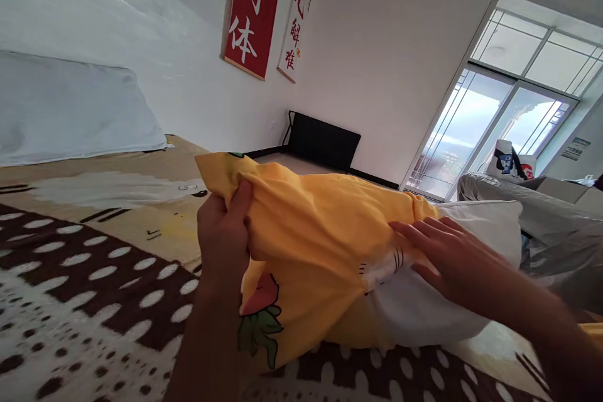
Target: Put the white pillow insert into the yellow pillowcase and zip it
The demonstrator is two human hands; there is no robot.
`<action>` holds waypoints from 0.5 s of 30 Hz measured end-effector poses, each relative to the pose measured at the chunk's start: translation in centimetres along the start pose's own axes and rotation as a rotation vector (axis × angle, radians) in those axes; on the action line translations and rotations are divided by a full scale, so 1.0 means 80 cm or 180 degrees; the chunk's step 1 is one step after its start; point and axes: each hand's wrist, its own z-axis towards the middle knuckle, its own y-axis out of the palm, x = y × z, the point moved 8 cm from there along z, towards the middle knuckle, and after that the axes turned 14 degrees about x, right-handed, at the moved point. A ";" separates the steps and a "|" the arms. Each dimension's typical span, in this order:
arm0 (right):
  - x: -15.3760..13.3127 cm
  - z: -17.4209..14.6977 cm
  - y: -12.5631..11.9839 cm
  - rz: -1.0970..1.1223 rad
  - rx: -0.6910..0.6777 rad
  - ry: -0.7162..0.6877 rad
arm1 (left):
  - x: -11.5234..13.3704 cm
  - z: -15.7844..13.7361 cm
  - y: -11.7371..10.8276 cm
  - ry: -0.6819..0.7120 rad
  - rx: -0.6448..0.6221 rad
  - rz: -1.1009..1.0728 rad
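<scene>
Soft matt yellow cloth is making up the printed pillowcase (320, 226), smooth white fabric is showing on the pillow (438, 308) inside, and the dotted brown bedsheet (94, 276) is looking like matt woven cotton.

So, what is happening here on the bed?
A person is handling a yellow pillowcase that partly covers a white pillow. The left hand grips the case near its closed corner. The right hand lies open at the case's edge, on the pillow. Both rest on a patterned bedspread.
</scene>
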 end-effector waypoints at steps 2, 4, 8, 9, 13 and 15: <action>-0.020 0.011 -0.027 0.0587 -0.0212 -0.0103 | 0.029 -0.017 0.005 0.0839 -0.0182 0.0606; -0.029 0.036 -0.050 0.0951 0.0156 -0.0019 | 0.059 -0.043 0.014 0.1709 -0.0395 0.0945; -0.032 0.097 -0.046 0.0967 0.1098 0.0113 | 0.092 -0.072 0.011 0.2237 -0.0397 0.0983; -0.034 0.111 -0.034 0.1023 0.1128 0.0081 | 0.094 -0.072 0.005 0.2173 -0.0254 0.1021; -0.048 0.147 0.021 0.1546 0.0560 0.0038 | 0.094 -0.064 -0.017 0.1747 0.0177 0.1172; -0.056 0.154 0.041 0.1801 0.0253 0.0062 | 0.091 -0.060 -0.019 0.1504 0.0087 0.1217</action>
